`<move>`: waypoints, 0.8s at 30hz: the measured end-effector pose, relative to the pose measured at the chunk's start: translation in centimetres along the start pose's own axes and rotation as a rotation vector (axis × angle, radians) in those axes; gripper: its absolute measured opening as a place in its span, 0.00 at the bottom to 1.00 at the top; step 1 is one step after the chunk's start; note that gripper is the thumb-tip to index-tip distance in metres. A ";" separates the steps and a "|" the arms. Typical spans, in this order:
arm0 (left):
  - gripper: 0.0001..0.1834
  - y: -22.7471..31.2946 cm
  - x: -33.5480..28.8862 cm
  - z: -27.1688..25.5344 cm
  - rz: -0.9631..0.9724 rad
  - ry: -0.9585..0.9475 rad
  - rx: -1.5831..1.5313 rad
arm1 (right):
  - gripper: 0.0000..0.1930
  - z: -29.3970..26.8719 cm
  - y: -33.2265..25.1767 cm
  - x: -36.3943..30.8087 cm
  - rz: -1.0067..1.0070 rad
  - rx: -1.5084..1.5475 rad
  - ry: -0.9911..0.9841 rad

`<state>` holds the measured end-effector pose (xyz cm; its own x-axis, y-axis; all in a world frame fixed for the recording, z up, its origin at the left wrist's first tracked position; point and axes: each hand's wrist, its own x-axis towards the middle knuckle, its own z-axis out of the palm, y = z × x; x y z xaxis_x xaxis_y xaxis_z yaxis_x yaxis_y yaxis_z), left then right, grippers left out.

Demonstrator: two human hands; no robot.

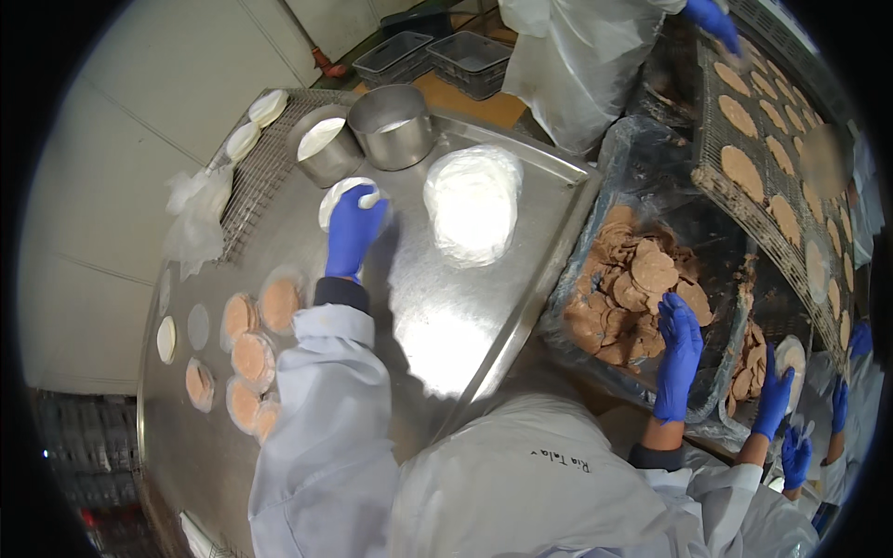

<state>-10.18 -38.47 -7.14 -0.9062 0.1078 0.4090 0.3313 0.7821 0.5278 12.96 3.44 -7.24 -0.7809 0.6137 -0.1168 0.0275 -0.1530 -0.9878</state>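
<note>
My left hand (353, 232), in a blue glove, reaches over the metal table. Its fingers are closed on the edge of a stack of white round sheets (330, 206). Beside it lies a larger clear-wrapped white stack (473, 206). My right hand (680, 356), also gloved, hovers at the near edge of a heap of flat brown patties (654, 267), its fingers stretched out and close together. Whether its fingertips touch a patty cannot be told. The heap lies in a bin lined with clear plastic (621, 153).
Two steel cylinders (390, 128) stand at the table's far side. Patties on round sheets (252, 361) lie at its left. On the right, a wire rack (721, 177) bears rows of patties. One co-worker's gloved hand (774, 395) holds a pale disc; another person (581, 70) stands behind the bin.
</note>
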 end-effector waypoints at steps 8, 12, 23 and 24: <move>0.17 -7.0 -0.6 1.1 -0.021 -0.150 0.388 | 0.12 2.3 -3.1 1.1 -0.195 -0.157 -0.042; 0.14 -11.8 -1.7 2.9 -0.068 -0.123 0.436 | 0.12 2.7 -1.9 3.0 -0.107 0.098 -0.114; 0.16 -5.0 -1.8 -3.7 -0.596 0.144 -0.784 | 0.14 2.1 -3.3 3.5 -0.020 0.207 -0.010; 0.16 -3.7 -2.7 -4.2 -0.581 0.150 -0.954 | 0.14 2.0 -3.0 3.7 -0.017 0.221 -0.008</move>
<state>-7.84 -44.23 -7.07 -0.9689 -0.2452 -0.0326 -0.0066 -0.1062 0.9943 8.73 4.58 -4.48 -0.7848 0.6119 -0.0986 -0.1228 -0.3094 -0.9430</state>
